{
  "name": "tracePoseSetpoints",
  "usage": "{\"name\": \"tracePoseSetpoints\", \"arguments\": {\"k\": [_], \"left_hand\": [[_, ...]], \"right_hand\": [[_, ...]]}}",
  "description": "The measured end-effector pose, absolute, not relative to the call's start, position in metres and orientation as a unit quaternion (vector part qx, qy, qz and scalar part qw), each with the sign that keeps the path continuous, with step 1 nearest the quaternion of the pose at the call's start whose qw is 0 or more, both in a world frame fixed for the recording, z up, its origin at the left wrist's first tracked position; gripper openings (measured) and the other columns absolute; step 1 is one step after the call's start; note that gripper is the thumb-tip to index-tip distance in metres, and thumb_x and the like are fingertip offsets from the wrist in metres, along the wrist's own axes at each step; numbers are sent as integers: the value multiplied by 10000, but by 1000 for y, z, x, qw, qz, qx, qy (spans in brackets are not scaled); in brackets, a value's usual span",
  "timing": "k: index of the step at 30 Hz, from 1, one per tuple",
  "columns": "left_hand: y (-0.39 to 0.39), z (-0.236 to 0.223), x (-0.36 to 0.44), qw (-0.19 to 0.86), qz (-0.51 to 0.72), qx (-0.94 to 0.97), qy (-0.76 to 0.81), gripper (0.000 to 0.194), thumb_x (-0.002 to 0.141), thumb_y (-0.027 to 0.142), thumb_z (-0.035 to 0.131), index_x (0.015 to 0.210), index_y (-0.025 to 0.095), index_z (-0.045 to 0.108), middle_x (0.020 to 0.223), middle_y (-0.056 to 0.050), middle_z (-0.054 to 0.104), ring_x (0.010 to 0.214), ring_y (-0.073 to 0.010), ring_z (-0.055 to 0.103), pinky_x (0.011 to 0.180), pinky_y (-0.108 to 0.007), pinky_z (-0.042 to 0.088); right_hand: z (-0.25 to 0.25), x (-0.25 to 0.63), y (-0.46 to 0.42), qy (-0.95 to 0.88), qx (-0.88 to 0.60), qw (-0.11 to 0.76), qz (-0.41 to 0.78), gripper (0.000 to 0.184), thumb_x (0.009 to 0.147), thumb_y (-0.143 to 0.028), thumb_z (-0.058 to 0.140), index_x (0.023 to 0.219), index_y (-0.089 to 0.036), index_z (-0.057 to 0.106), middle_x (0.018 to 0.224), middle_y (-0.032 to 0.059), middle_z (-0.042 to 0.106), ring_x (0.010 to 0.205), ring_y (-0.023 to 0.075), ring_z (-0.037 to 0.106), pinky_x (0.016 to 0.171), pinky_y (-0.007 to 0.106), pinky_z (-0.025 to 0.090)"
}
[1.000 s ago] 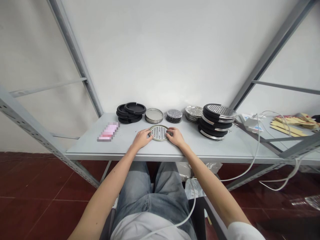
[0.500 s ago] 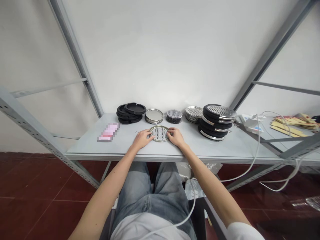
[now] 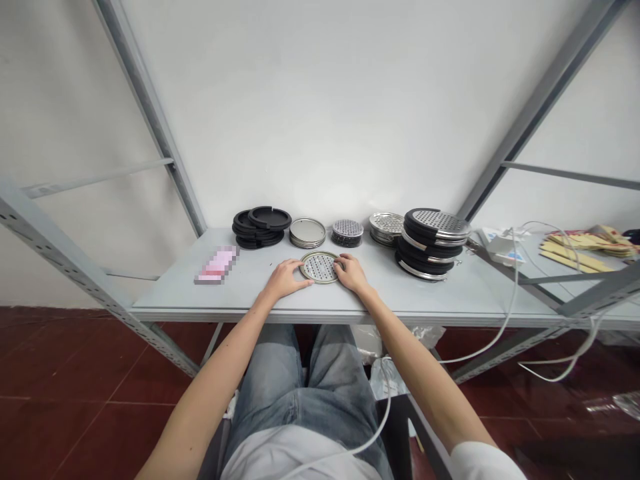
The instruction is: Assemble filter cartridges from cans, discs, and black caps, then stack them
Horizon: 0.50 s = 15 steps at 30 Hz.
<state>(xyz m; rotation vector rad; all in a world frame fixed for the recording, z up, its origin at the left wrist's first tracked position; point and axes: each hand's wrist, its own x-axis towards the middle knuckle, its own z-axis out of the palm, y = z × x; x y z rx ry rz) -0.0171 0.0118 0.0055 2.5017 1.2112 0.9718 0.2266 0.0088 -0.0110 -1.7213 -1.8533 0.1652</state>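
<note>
A round metal grater plate (image 3: pixel 319 268) with rows of raised holes lies flat in a rimmed metal ring near the table's front edge. At its left rim, my left hand (image 3: pixel 287 277) has its fingers against the far side and its thumb stretched along the near side. Thumb and bent fingers of my right hand (image 3: pixel 351 272) grip the right rim. Just behind stand a stack of plain metal rings or lids (image 3: pixel 307 232) and a stack of small grater discs (image 3: pixel 347 232). Some fingertips are hidden.
Black round rings (image 3: pixel 260 227) are piled at the back left, near a blurred pink object (image 3: pixel 218 264). Metal grater plates (image 3: pixel 386 225) and a tall stack of black-and-metal round graters (image 3: pixel 434 244) stand at right. A white cable (image 3: pixel 514 300) hangs beyond; grey shelf posts (image 3: pixel 150 120) flank the table.
The grater plate has turned a little between my hands. My left thumb has moved off the plate's surface to the near rim. My right hand holds about the same place.
</note>
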Motion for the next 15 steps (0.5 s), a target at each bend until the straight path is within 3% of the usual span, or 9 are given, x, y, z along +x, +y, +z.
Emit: {"name": "tracePoseSetpoints", "arguments": {"k": [10, 15], "left_hand": [[14, 1, -19, 112, 324, 842, 415, 377, 731, 503, 739, 963, 207, 742, 1137, -69, 645, 1041, -237, 633, 975, -350, 486], [13, 2, -19, 126, 325, 839, 418, 381, 734, 512, 731, 956, 203, 745, 1156, -73, 625, 1063, -241, 624, 992, -354, 480]], "right_hand": [[-10, 229, 9, -717, -634, 283, 66, 347, 921, -308, 467, 1149, -174, 691, 1285, 113, 599, 1192, 226, 539, 1056, 315, 359], [-13, 233, 14, -730, -623, 273, 65, 399, 902, -186, 384, 1160, -146, 686, 1305, 115, 591, 1214, 217, 528, 1060, 293, 352]]}}
